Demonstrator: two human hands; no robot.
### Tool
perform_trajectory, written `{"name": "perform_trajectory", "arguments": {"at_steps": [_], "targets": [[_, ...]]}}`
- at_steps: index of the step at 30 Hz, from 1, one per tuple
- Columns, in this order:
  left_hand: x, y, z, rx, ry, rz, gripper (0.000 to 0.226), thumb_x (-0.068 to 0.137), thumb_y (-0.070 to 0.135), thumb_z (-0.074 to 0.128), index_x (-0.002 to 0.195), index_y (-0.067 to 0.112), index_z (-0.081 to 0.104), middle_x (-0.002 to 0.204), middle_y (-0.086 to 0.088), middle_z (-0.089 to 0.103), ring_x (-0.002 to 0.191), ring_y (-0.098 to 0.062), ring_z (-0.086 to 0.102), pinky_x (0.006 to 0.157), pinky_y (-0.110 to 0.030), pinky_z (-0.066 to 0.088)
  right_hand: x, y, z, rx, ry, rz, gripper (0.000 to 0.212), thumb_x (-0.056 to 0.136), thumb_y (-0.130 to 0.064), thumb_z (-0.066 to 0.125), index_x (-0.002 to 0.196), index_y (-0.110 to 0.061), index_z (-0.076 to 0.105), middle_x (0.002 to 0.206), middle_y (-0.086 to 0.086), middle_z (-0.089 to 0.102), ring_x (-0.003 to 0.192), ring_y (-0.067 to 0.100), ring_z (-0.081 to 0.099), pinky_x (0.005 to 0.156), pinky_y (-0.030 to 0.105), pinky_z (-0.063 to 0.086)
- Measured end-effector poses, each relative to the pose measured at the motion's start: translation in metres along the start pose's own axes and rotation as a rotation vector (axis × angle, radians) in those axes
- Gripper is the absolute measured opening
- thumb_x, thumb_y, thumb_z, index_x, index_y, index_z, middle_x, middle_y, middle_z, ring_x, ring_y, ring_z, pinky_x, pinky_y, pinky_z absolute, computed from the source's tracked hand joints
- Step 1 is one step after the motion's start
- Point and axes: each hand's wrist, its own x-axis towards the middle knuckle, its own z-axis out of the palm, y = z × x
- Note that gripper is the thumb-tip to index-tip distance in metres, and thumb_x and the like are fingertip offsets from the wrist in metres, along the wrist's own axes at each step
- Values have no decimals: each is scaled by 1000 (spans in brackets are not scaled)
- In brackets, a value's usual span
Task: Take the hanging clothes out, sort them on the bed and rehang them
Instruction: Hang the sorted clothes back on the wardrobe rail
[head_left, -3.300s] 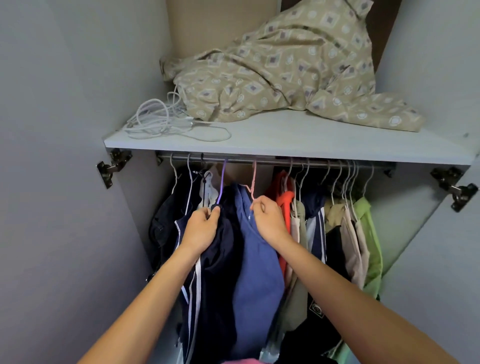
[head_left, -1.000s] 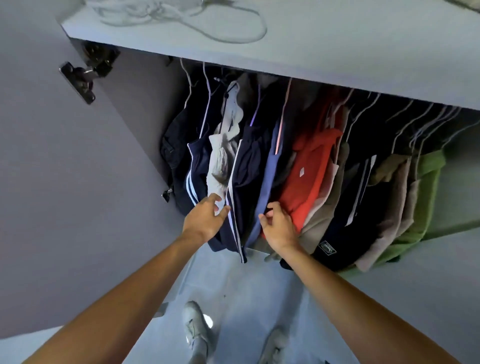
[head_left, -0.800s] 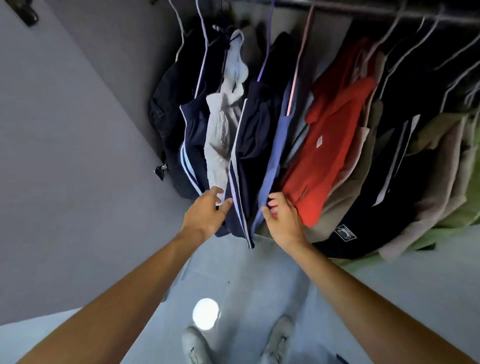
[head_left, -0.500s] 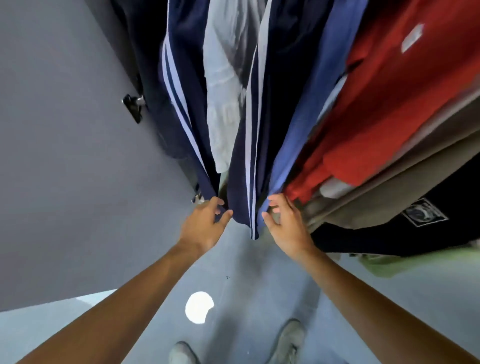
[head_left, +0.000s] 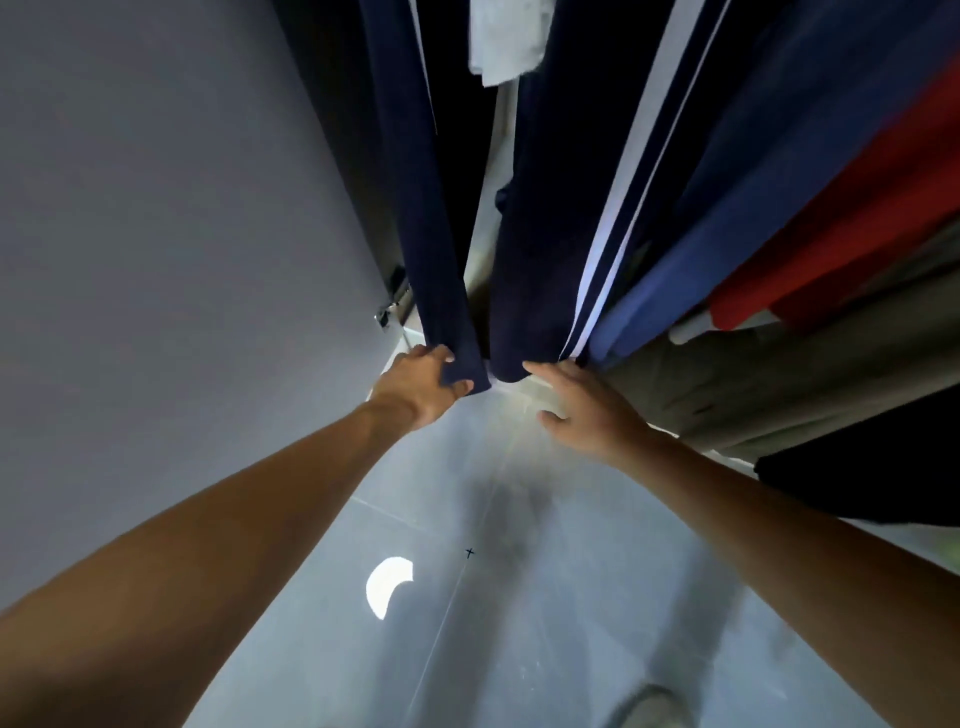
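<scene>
Left hand (head_left: 423, 382) pinches the hem of the left navy trousers (head_left: 441, 249); right hand (head_left: 587, 410), fingers straight, touches the striped trousers (head_left: 540, 249); better to lift by the hangers, out of view above.

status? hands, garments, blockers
Left hand grips hem of a navy garment. Right hand open, fingertips at the striped navy garment. Clothes all hanging; nothing in the way.

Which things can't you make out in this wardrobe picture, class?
- Hangers and rail: head view, cut off by the top edge.
- Right hand fingertips: tucked behind the navy hem, so its grip is unclear.
- Shoe: blurred, cut by the bottom edge.
- Black garment: cut by the right edge.
</scene>
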Motion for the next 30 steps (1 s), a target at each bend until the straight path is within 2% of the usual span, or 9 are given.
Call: {"name": "perform_trajectory", "arguments": {"at_steps": [3,6,11,15,20,24,26,28,30], "targets": [[26,-9,29,-115,80,-17,45,98,50,65,125,16,52,132,-4,64,121,-31,59,101,-46,50,18,20,21,47,39,23,70,88,-35,64,154,-38,42,140,-3,55,129,27,56,105,46,50],[46,-21,51,-60,115,101,44,100,48,63,133,24,48,135,-2,62,116,-29,60,97,-47,52,41,34,35,19,76,-19,71,91,-32,66,156,-39,38,132,-4,57,124,23,56,100,45,51],[87,-27,66,-46,160,286,76,100,44,64,162,46,21,153,4,47,139,-25,46,108,-48,48,82,48,41,33,142,-59,75,89,-28,65,158,-32,35,150,1,49,137,27,49,110,47,45],[126,-12,62,-47,224,322,85,100,46,64,166,46,10,171,4,27,151,-26,31,120,-45,37,112,63,34,64,190,-31,78,87,-38,62,158,-39,30,153,0,48,139,25,48,115,50,41],[172,15,51,53,236,365,89,100,51,62,167,39,5,176,3,10,160,-27,14,126,-49,29,141,80,18,125,234,6,83,88,-38,68,159,-41,24,155,2,49,144,23,45,117,50,40],[199,33,46,69,369,417,83,100,43,66,165,24,18,176,-2,13,162,-30,11,127,-52,27,151,85,11,80,225,40,91,92,-37,71,161,-45,11,158,4,46,146,28,43,118,52,38],[207,32,50,139,380,407,67,101,45,62,158,22,34,176,-4,12,161,-32,10,126,-55,26,154,89,13,7,209,26,93,93,-39,70,162,-43,7,159,5,44,146,31,42,117,54,37],[206,26,59,206,395,397,53,101,52,57,146,25,52,172,-7,17,156,-34,17,122,-55,30,156,92,17,-35,197,13,93,93,-40,70,163,-41,9,159,5,43,146,32,42,116,54,38],[199,17,67,235,425,394,51,100,59,54,140,27,58,156,-8,32,141,-31,30,112,-52,35,157,93,19,-71,182,-1,89,94,-39,69,163,-39,13,159,3,43,144,31,43,114,51,41]]}}
